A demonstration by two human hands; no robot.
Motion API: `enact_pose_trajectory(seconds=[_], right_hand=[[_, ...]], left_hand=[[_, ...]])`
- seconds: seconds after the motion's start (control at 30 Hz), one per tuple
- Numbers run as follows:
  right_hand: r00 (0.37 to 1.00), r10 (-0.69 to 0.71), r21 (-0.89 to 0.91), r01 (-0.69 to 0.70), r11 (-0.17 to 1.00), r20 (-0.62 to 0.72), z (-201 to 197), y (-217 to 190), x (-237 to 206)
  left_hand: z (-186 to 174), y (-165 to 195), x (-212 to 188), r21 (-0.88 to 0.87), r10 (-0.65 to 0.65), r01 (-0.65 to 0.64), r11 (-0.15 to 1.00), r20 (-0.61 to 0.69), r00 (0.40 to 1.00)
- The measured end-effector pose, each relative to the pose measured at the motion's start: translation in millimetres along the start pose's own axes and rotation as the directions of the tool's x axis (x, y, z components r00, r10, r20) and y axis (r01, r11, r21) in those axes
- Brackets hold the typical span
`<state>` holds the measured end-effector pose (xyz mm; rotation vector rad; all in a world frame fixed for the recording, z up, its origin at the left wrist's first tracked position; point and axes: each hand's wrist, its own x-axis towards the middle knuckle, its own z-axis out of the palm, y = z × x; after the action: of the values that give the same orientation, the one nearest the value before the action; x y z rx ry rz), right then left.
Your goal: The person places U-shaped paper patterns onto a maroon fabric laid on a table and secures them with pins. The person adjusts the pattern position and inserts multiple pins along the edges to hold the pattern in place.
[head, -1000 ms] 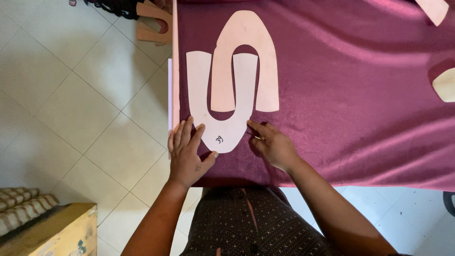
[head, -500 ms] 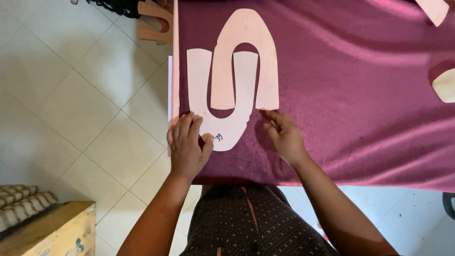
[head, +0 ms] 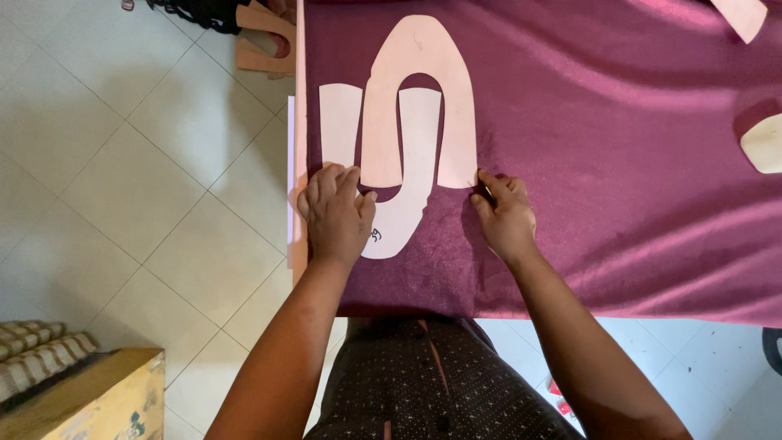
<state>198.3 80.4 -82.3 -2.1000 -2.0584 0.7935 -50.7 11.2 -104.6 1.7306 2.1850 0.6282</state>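
Maroon velvet cloth covers the counter, two interlocked pink paper patterns upon it; left hand presses flat, open, right hand fingertips pin one pattern's end.

Wooden box: lower left of the left hand, on the floor; tan, boxy, small coloured printed mark on its side.
Screens, signs: none seen.

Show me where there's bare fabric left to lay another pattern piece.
Free: the wide maroon cloth between the arch-shaped paper pattern and the pale piece at the right edge, running down to the near hem. Crowded: the left strip, where the arch interlocks with the U-shaped pattern, the left hand pressing it and the right hand at the arch's tip.
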Motion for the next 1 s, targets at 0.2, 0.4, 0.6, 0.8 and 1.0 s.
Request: enact_pose_trajectory(seconds=[0.2,0.4,0.6,0.8,1.0], right_hand=[[0.999,-0.031,0.003,0.031,1.0,-0.014,1.1,0.9,0.0],[0.997,-0.074,-0.009,0.073,0.997,-0.026,1.6,0.9,0.1],[0.999,-0.023,-0.02,0.024,1.0,0.041,-0.8,0.5,1.3],[0.997,-0.05,-0.017,0.051,0.999,0.05,0.0,3.0,0.8],[0.995,-0.088,-0.012,0.089,0.996,0.035,-0.8,8.5,2.7]], left_hand=[[-0.8,3.1,5.3,0.031,-0.055,0.055,0.998,0.002,0.998],[0.2,2.9,8.9,0.056,-0.079,0.079,0.995,-0.014,0.997],[1.6,3.9,9.0,0.054,-0.112,0.112,0.992,0.009,0.994],[1.7,2.5,7.1,0.058,-0.11,0.108,0.992,0.035,0.993],[4.4,4.4,7.2,0.044,-0.111,0.109,0.993,0.043,0.993]])
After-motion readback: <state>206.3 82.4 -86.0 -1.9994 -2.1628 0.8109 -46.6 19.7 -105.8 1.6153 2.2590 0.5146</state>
